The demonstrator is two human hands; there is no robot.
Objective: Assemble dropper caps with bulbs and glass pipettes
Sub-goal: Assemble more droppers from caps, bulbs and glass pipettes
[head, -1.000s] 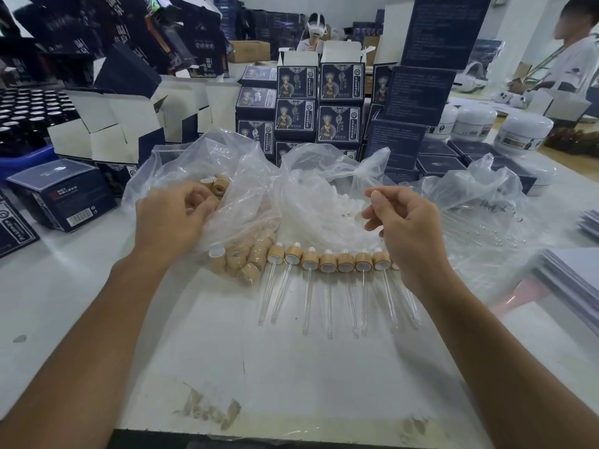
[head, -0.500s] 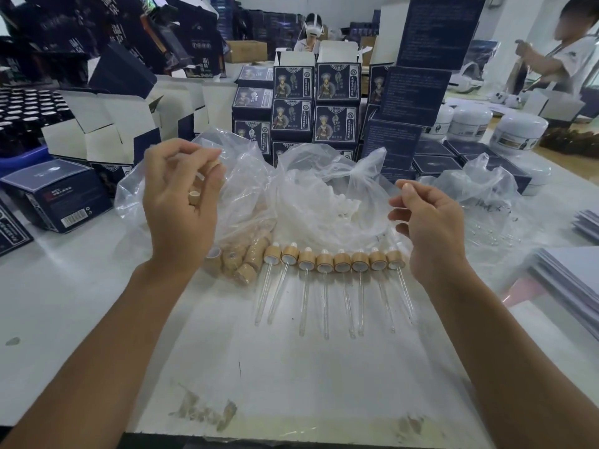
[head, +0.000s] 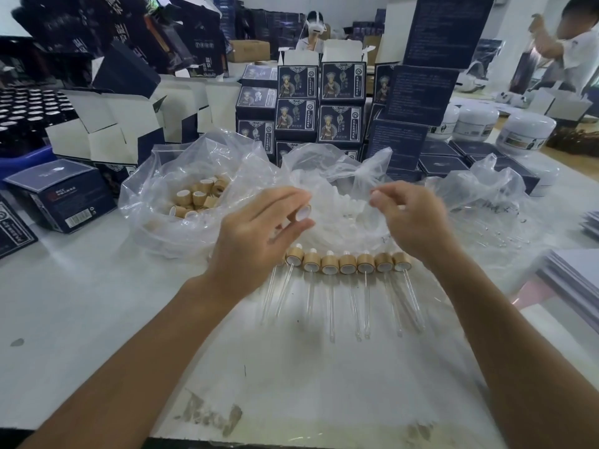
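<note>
Seven or so finished droppers (head: 346, 280) lie in a row at the middle of the bench (head: 97, 303). The left hand (head: 256, 234) pinches one bamboo cap (head: 304, 212) between thumb and fingers. The right hand (head: 410, 218) pinches something small, perhaps a bulb; I cannot tell. Many loose caps (head: 197, 197) wait in the bag (head: 155, 202), so much work is left.

Seven assembled droppers (head: 346, 265) lie in a row on the table (head: 81, 306), perhaps an eighth hidden behind the hand. Three clear plastic bags (head: 194, 176) sit beyond. Three white jars (head: 525, 132) stand far right.
</note>
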